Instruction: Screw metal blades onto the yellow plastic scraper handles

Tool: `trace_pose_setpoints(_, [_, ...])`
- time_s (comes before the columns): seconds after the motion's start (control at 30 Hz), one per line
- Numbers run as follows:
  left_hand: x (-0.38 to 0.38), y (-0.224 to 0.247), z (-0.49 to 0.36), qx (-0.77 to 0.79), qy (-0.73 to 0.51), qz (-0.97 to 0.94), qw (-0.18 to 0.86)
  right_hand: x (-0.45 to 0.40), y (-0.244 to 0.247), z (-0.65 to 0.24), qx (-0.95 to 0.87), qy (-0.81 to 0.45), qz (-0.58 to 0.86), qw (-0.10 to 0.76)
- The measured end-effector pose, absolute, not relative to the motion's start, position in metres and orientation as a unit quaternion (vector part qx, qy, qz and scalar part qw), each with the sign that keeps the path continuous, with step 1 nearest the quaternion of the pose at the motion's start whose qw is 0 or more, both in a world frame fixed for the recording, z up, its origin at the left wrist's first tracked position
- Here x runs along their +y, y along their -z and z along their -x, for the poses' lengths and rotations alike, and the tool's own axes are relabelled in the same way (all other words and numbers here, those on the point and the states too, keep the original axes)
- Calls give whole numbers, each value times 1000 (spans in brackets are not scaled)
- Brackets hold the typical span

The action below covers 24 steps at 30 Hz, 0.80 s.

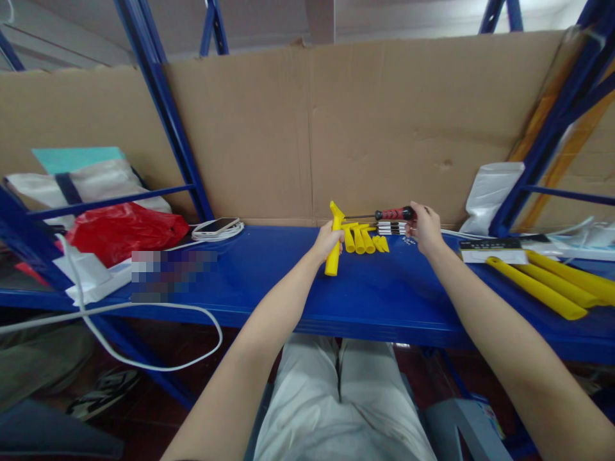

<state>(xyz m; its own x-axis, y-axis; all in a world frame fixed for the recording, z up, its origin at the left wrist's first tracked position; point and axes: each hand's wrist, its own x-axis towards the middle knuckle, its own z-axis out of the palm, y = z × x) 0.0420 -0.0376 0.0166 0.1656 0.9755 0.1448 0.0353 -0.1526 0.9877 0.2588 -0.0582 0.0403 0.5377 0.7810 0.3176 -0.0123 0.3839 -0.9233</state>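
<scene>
My left hand (pixel 328 242) is closed around a yellow plastic handle-like piece (pixel 332 262), held upright with its angled head at the top. In my right hand (pixel 426 225) is a screwdriver (pixel 394 213) with a red and black grip, held level. Its shaft points left to the head of the yellow piece; whether the tip touches is too small to tell. Just behind and right of my left hand lie several similar yellow pieces (pixel 359 241) and smaller yellow parts (pixel 380 243). Tiny loose bits (pixel 409 241) lie by my right hand, near a stack of black-and-white strips (pixel 391 228).
Long yellow tubes (pixel 538 288) with a black-and-white card lie at the right of the blue shelf (pixel 269 288). A phone (pixel 220 225) on a coiled white cable, a red bag (pixel 125 230) and a power strip (pixel 115 278) are at left. Cardboard (pixel 375 128) walls the back.
</scene>
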Motion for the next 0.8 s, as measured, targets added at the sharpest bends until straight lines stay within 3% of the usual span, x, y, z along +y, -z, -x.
trace_pose_setpoints(0.8, [-42, -21, -45, 433, -476, -592, 485, -55, -38, -264, -412, -232, 455, 755])
